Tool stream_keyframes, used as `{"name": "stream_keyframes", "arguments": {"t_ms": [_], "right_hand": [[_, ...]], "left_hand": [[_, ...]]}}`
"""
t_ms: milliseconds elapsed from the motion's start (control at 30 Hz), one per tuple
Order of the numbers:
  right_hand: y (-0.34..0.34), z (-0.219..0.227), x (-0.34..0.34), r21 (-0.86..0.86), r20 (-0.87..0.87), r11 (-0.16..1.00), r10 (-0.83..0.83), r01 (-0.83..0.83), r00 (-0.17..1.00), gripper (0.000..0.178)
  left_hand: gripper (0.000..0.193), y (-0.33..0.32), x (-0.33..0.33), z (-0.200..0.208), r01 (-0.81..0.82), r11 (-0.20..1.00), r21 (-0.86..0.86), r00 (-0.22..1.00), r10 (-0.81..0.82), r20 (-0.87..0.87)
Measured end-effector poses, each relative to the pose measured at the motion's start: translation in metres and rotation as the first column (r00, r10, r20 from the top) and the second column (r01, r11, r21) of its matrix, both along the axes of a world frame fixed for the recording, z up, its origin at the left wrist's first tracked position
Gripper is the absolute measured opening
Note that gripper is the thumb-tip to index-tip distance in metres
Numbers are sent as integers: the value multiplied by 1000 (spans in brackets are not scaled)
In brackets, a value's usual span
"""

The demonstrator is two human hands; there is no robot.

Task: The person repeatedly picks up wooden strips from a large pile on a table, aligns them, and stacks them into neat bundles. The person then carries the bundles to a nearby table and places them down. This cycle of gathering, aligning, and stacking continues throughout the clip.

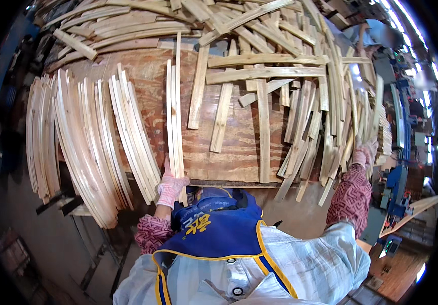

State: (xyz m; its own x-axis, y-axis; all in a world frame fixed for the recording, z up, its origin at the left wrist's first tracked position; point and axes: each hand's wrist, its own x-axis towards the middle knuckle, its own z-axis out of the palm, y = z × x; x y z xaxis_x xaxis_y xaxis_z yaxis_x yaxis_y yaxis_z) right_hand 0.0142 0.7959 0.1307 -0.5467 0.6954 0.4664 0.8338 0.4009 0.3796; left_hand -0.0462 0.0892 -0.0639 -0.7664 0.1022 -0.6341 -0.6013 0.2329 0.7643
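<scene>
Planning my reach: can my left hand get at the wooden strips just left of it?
Probably yes: your left hand is beside that strip group, nothing visibly between, though it seems to hold other strips.

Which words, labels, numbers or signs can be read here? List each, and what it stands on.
Blue apron: large yellow lettering, present but not copied out here.
Same apron, higher up: small pale print, too small to read surely.
Green-lit screen at right: too small and blurred to read.
Wooden strips: no writing can be made out.
</scene>
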Motion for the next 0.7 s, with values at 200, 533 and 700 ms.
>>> {"name": "stream_keyframes", "arguments": {"t_ms": [200,533,700], "right_hand": [[-303,-91,-209,-716,-545,217,422,-664,725,34],[-515,-123,-286,-982,-98,111,396,-154,913,101],[-444,-132,-230,-811,-526,-408,199,-418,827,92]], "left_hand": [[115,9,9,-6,-137,988,66,990,138,0],[104,41,28,13,119,700,-704,992,-48,119],[101,35,19,30,120,615,-779,988,-150,33]]}}
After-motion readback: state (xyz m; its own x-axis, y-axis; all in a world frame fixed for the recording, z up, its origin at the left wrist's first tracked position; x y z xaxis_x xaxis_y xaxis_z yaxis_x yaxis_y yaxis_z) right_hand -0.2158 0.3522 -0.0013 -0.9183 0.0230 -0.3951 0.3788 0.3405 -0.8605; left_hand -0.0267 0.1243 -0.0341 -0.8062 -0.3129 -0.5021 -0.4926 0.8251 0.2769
